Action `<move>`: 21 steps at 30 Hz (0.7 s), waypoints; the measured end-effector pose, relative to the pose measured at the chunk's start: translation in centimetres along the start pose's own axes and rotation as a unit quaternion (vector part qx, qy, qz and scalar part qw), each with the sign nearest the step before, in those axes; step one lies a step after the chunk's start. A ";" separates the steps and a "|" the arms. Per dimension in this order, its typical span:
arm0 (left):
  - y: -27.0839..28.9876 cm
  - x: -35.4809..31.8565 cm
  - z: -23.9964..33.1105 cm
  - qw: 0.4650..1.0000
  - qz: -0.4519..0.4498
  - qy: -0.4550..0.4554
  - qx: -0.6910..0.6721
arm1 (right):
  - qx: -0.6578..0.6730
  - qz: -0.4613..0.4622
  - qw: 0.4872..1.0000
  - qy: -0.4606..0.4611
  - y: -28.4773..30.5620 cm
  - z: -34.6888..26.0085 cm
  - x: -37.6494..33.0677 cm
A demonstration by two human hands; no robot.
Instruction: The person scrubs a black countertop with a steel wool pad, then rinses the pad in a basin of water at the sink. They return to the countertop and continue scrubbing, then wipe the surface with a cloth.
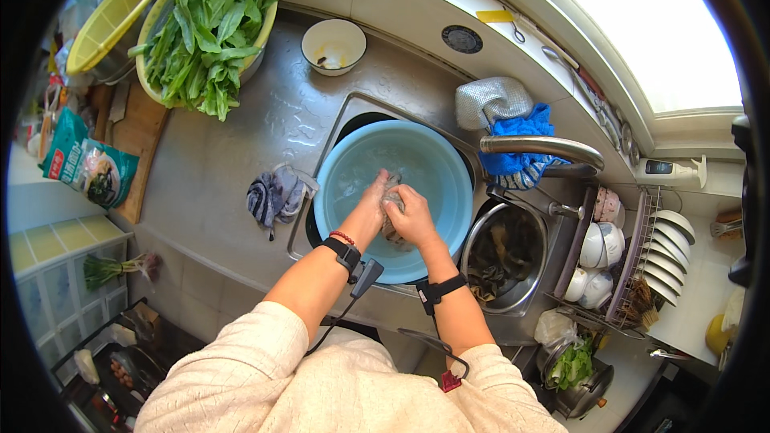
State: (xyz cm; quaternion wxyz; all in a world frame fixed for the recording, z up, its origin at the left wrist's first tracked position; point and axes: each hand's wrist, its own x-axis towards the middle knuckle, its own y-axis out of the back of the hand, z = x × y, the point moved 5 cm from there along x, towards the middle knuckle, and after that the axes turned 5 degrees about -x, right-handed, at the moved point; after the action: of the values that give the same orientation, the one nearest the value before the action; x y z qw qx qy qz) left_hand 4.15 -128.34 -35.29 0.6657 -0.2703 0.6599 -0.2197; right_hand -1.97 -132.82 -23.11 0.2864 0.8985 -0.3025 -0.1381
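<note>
A light blue basin (pixel 451 192) with water in it sits in the sink, and both my hands are together over its middle. My left hand (pixel 372 199) and my right hand (pixel 412 216) are closed around a wet greyish-brown wad (pixel 391 232). It looks like a crumpled cloth, but most of it is hidden by my fingers and palms. Part of the wad shows below my right hand, near the water. To the right of the basin, a metal bowl (pixel 543 252) contains dark, wet, leafy-looking pieces (pixel 505 244).
Over the basin's right side reaches the faucet (pixel 541 145), with blue cloths (pixel 521 124) behind it. A striped rag (pixel 274 196) lies on the steel counter at left. Leafy greens (pixel 212 36) fill a basin at the back left, beside a white bowl (pixel 334 42). Dish racks (pixel 626 261) stand right.
</note>
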 end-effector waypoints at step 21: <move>0.3 -4.8 5.8 0.644 0.272 -0.249 0.670 | -0.280 -0.018 0.929 -0.243 -1.7 11.0 -0.1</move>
State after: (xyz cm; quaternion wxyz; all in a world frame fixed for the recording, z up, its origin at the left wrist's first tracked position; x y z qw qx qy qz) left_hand 9.71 -124.60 -31.93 0.8342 0.3972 0.1851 -0.3349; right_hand -5.93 -136.35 -32.95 0.4420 0.7259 -0.2957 -0.4362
